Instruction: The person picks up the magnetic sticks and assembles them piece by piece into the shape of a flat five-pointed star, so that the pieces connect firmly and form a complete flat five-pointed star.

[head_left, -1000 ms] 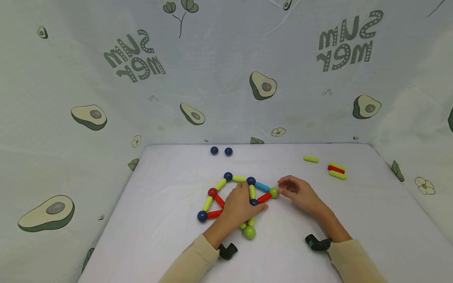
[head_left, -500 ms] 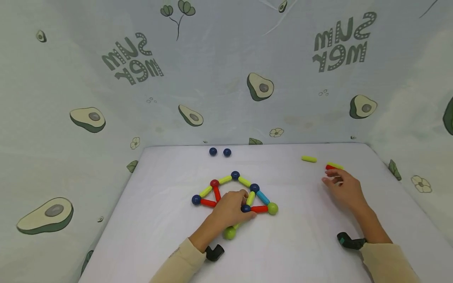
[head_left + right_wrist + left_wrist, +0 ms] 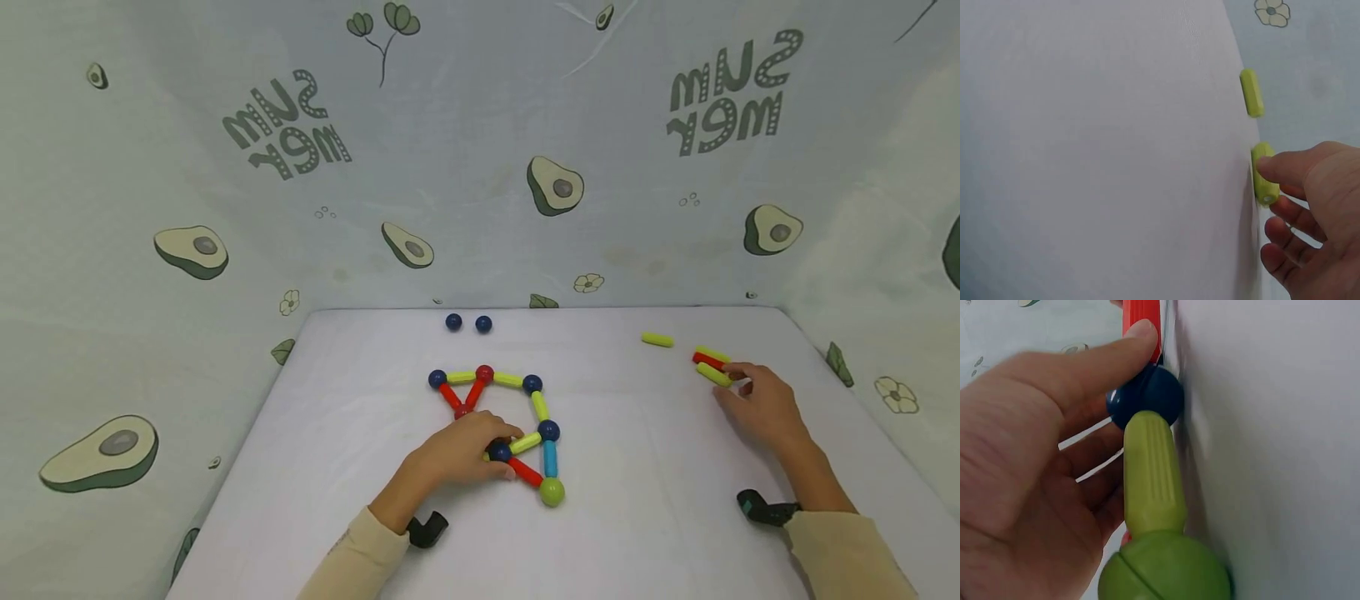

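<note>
Magnetic sticks and balls joined into a frame lie on the table in the head view. My left hand (image 3: pixel 457 450) grips the frame around a dark blue ball (image 3: pixel 1147 397), thumb resting on a red stick (image 3: pixel 1141 319). A yellow-green stick (image 3: pixel 1152 469) and a green ball (image 3: pixel 1163 569) run from that blue ball toward the wrist camera. Part of the frame is hidden under the hand. At the right, my right hand (image 3: pixel 765 408) pinches a loose yellow-green stick (image 3: pixel 1264 184) between thumb and fingers, right beside a loose red stick (image 3: pixel 707 360).
Two dark blue balls (image 3: pixel 483 324) lie near the back edge of the table (image 3: pixel 637 517). Another yellow-green stick (image 3: pixel 657 340) lies at the back right, and one more yellow-green stick (image 3: pixel 712 353) lies behind the red one. A printed cloth (image 3: pixel 480 167) hangs behind the table.
My right hand has moved from the frame's green ball to the loose sticks at the right and taken hold of one. My left hand has turned the frame clockwise and shifted slightly left.
</note>
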